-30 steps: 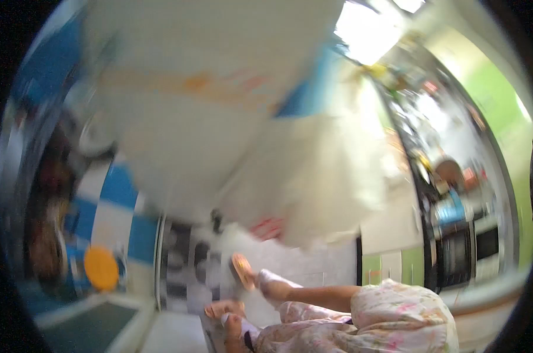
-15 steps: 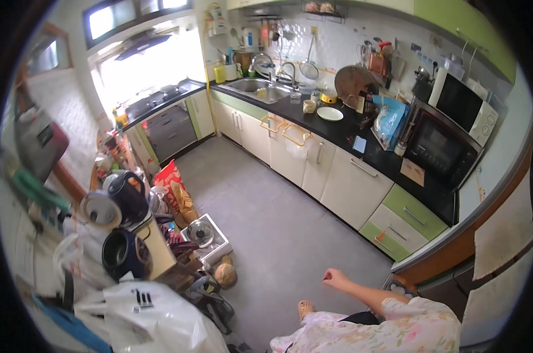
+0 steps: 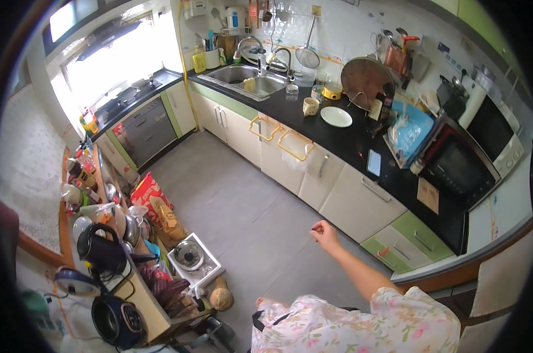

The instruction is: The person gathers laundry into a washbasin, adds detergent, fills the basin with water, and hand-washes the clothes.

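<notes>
Bare grey floor [image 3: 243,182] opens a passage between the person's right hand [image 3: 324,231] and the cream cabinets [image 3: 331,185], while a white tray [image 3: 206,272] and red bag [image 3: 150,193] block the left, and a plate [image 3: 336,116], phone [image 3: 373,162] and blue pouch [image 3: 412,132] interrupt the black counter [image 3: 343,139].

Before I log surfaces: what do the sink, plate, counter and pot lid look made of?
Sink: likely stainless steel, satin; grey metallic sheen.
Plate: glazed ceramic probably, smooth white; plastic possible.
Counter: black, polished; stone or a lookalike, faint reflections can't settle which.
Pot lid: apparently glass, glossy, with metal rim; see-through dome, shiny edge. Knob dark, material unclear.
</notes>
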### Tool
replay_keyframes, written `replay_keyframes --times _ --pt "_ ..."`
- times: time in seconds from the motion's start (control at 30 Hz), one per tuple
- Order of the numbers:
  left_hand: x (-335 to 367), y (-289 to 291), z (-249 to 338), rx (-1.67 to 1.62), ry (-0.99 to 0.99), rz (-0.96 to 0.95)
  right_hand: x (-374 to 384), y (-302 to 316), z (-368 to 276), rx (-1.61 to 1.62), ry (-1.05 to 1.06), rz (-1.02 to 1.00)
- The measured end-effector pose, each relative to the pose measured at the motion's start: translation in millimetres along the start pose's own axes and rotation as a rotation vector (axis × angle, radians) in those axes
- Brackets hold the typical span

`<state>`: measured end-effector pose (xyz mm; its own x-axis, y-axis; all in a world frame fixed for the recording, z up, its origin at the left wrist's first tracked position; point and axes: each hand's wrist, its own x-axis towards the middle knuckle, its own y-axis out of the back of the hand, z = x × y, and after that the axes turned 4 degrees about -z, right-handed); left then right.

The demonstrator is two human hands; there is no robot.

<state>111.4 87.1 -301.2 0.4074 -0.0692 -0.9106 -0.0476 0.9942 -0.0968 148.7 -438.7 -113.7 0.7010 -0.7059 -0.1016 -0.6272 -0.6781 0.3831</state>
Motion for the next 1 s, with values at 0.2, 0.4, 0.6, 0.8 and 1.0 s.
replay_keyframes --times 0.2,0.4,0.6,0.8,1.0 --pt "40.6 -42.4 62.0 -0.157 0.059 -0.010 138.1 25.4 -59.1 -0.044 0.133 0.207" --pt "65.3 -139.5 94.6 -0.127 0.054 0.102 299.5 31.7 -120.6 -0.102 0.357 0.309" --pt "48.8 -263.3 110.3 0.049 0.101 0.196 440.2 37.0 10.3 -0.578 0.239 0.272" --pt "-11.1 -270.0 65.2 0.161 0.033 0.393 428.0 -44.6 19.4 -0.508 0.312 -0.364" --pt "-57.6 -340.4 18.5 -0.236 0.008 0.543 354.6 -124.5 -25.0 -0.412 0.523 -1.144"
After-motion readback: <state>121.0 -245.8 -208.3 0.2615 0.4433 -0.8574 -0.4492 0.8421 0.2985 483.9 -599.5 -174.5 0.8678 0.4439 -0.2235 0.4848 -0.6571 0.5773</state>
